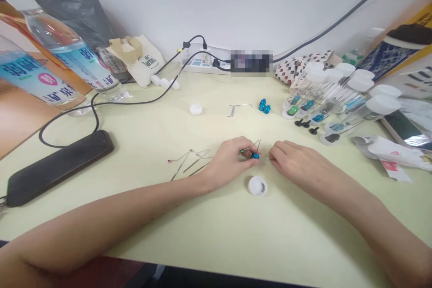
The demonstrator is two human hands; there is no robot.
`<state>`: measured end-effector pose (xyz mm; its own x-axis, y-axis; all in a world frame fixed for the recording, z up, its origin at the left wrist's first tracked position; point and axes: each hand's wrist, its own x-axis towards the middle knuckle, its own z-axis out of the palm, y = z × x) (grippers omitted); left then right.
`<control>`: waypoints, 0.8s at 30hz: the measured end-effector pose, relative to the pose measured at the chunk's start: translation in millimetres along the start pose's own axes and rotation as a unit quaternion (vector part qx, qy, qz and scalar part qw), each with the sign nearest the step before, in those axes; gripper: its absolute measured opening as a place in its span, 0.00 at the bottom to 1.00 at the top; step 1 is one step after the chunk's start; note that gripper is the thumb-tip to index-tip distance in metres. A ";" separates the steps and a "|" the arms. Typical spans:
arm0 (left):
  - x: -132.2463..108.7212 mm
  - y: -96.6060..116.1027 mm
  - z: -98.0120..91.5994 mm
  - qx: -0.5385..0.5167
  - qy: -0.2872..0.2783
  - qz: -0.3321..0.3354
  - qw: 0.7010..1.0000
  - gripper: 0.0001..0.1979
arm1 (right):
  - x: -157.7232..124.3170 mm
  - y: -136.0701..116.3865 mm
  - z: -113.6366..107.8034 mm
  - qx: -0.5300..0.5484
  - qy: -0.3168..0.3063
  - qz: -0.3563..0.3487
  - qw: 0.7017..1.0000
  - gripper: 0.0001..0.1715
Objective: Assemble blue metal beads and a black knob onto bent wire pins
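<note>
Both hands rest on a pale yellow-green table (pixel 202 229) near its middle. My left hand (pixel 229 159) is closed in a pinch on a thin bent wire (pixel 257 145) with a small blue bead (pixel 255 156) on it. My right hand (pixel 293 159) is curled, its fingertips pinching the wire's end just right of the bead. A white cap (pixel 258 186) lies on the table just below the two hands. Several loose thin wires (pixel 189 162) with tiny beads lie to the left of my left hand.
Blue beads (pixel 264 106), a bent metal piece (pixel 238 109) and a white cap (pixel 195 109) lie further back. Clear tubes with white lids (pixel 340 99) and small black parts (pixel 305 123) sit at right. A black phone (pixel 57 166) with cable, water bottles (pixel 67 54) and a power strip (pixel 202 64) stand left and back.
</note>
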<state>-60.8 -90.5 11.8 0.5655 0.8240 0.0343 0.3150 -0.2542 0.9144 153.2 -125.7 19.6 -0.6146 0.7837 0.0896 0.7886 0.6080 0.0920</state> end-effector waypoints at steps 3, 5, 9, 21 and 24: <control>0.7 -0.9 -0.4 -0.010 -0.005 0.002 1.000 0.03 | 6.3 -4.1 4.7 0.040 0.015 0.030 0.999 0.07; 1.1 -1.0 -1.1 -0.003 -0.012 -0.002 1.000 0.05 | 11.0 -7.8 9.7 0.098 0.042 0.077 0.991 0.05; 1.9 -0.6 -3.0 0.020 -0.025 -0.009 0.999 0.07 | 12.6 -16.2 19.3 0.224 0.146 0.129 0.955 0.03; 2.6 4.3 -2.2 0.072 -0.028 -0.008 0.997 0.05 | -5.6 -12.8 8.3 0.297 0.268 0.047 0.915 0.11; 2.9 2.3 -2.0 0.052 -0.030 -0.011 0.998 0.04 | -5.2 -16.2 5.9 0.303 0.242 0.011 0.922 0.16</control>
<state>-60.0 -87.7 14.8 0.6015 0.7988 -0.0128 0.4034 -0.2899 0.8679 143.7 -138.9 11.8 -0.4196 0.7373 0.5295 0.5764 0.6671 -0.4721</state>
